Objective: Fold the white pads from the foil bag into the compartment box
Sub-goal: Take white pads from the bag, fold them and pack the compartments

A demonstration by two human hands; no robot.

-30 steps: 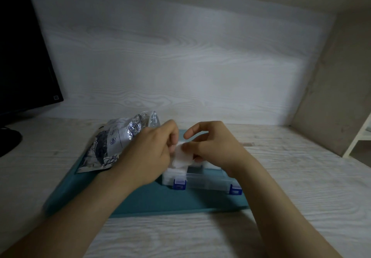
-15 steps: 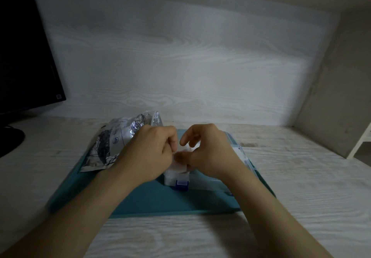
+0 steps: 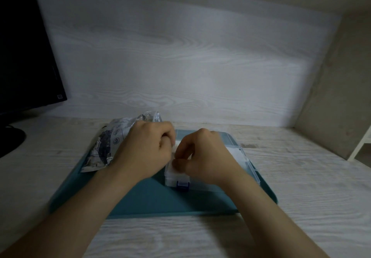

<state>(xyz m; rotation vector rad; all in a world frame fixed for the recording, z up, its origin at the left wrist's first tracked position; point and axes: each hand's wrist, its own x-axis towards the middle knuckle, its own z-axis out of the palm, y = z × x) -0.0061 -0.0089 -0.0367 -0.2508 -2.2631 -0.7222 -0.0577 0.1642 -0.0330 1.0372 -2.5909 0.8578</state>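
A clear compartment box (image 3: 244, 160) with a blue latch (image 3: 182, 185) sits on a teal tray (image 3: 144, 199). A small white pad (image 3: 172, 167) is low over the box's left end, pinched between my left hand (image 3: 148, 149) and my right hand (image 3: 202, 155); both hands have curled fingers and hide most of the pad. The crumpled silver foil bag (image 3: 108, 147) lies on the tray's left side, partly behind my left hand. The box's compartments are mostly hidden by my right hand.
A dark monitor (image 3: 24, 57) and its stand base (image 3: 10, 141) occupy the far left of the pale wood desk (image 3: 301, 187). A white wood-grain wall is behind, a beige side wall at right, and a white shelf frame (image 3: 361, 143) at the right edge.
Both hands have lowered with the pad toward the left end of the box and drawn closer together, fingers curling tighter. The view has shifted slightly, showing more of the box's right side.
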